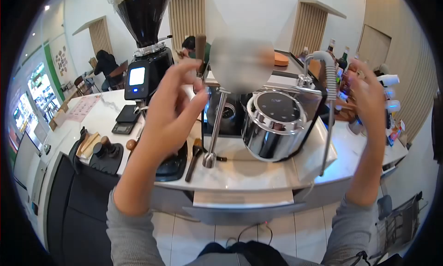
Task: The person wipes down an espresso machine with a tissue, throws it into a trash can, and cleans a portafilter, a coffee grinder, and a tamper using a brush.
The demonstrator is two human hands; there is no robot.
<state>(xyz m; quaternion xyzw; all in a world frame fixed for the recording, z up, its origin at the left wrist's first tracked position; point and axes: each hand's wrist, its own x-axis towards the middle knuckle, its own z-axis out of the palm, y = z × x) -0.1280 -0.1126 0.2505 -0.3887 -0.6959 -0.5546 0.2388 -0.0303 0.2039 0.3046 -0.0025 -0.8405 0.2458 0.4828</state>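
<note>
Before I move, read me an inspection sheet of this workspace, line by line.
surface: white counter, marble-look
job's things: chrome machine on the counter, black grinder to its left
clutter: brush and scale left of the machine; bottles and cups to the right
grip: left hand and right hand raised, fingers apart, blurred; nothing seen held
cables: dark cable looped low, beneath the counter's front edge
surroundings: person in dark clothes seated beyond the counter, far left

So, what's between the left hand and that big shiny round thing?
A silver metal wand hangs between the left hand and the shiny round drum, with a dark opening behind it, in the head view.
</note>
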